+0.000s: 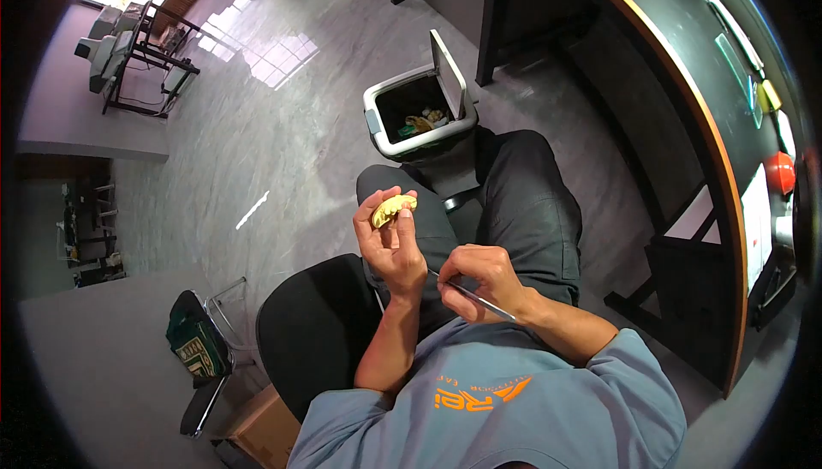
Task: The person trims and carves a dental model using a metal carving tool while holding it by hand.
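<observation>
A small yellow piece with a bumpy edge is held between the thumb and fingers of my left hand, above my left thigh. My right hand is closed round a thin metal tool. One end of the tool points toward my left wrist, and the other end sticks out below my right hand. The tool and the yellow piece are apart. Beyond my knees stands an open bin with its lid raised and some crumpled waste inside.
On the right is a dark desk with a wooden edge, bearing a red object and papers. A chair with a green bag and a cardboard box stand at lower left. Machines on a rack are at upper left.
</observation>
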Demonstrator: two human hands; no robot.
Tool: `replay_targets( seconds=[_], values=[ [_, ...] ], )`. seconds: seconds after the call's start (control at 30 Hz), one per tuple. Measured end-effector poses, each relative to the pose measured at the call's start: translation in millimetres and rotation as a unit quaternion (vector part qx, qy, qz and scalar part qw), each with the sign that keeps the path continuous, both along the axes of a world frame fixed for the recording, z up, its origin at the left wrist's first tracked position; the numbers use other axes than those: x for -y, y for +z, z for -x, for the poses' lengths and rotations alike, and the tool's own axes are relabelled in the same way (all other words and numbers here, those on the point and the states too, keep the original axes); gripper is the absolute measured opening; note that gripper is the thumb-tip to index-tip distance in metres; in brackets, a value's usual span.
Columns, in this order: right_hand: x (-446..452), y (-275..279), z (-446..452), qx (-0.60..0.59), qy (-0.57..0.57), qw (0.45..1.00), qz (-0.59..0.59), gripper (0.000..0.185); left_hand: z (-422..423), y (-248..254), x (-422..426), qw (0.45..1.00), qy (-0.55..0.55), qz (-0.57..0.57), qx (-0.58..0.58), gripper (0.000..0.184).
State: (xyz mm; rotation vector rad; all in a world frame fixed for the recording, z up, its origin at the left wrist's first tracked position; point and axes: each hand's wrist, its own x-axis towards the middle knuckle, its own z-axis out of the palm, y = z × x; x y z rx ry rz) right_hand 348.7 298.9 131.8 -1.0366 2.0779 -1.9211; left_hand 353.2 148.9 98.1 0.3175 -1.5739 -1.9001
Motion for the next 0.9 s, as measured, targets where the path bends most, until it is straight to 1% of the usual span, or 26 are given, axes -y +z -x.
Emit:
replay_targets(
  seconds=[0.07, 0.17, 0.3, 0.37, 0.4, 0.43, 0.5, 0.53, 0.57, 0.63, 0.73, 0.87, 0.9],
  values=[
    [-2, 0, 2, -0.009, -0.001, 1.0, 0.015, 0.014, 2, 0, 2, 1.0, 0.003, -0.006, -0.01, 0.037],
    [-6, 4, 7, 0.01, -0.045, 0.999, 0.022, 0.013, 6, 5, 6, 1.0, 0.0, -0.002, -0.028, 0.036],
    [-4, 5, 13, 0.08, -0.137, 0.986, 0.048, 0.015, 5, 8, 11, 0.999, -0.027, 0.017, -0.044, 0.035],
    [0, 3, 16, 0.061, -0.134, 0.988, 0.042, 0.016, -1, 14, 12, 0.999, -0.019, 0.037, -0.003, 0.034],
    [-4, 1, 18, 0.045, -0.152, 0.987, 0.028, 0.017, -1, 16, 8, 0.999, -0.035, 0.035, 0.013, 0.034],
    [-6, 0, 17, 0.046, -0.156, 0.987, 0.011, 0.019, -3, 21, 8, 0.997, -0.044, 0.012, 0.064, 0.033],
    [-8, -2, 16, 0.037, -0.154, 0.987, 0.029, 0.016, -4, 12, 5, 0.997, -0.058, -0.033, 0.043, 0.031],
    [-9, -6, 13, 0.054, -0.158, 0.985, 0.047, 0.015, -4, 10, 0, 0.992, -0.066, -0.1, 0.04, 0.031],
    [-14, -5, 13, 0.063, -0.15, 0.986, 0.047, 0.014, -5, 4, -2, 0.988, -0.08, -0.127, 0.043, 0.031],
    [-17, -13, 12, 0.053, -0.164, 0.982, 0.071, 0.012, -3, -6, -5, 0.981, -0.102, -0.155, 0.054, 0.031],
    [-21, -9, 9, 0.085, -0.184, 0.978, 0.049, 0.012, -1, -6, 0, 0.97, -0.127, -0.19, 0.077, 0.031],
    [-35, -17, 12, 0.076, -0.218, 0.972, 0.052, 0.014, 0, -2, -3, 0.964, -0.135, -0.212, 0.086, 0.031],
    [-37, -16, 11, 0.091, -0.228, 0.968, 0.051, 0.015, -1, -2, -2, 0.964, -0.133, -0.212, 0.087, 0.031]
  ],
)
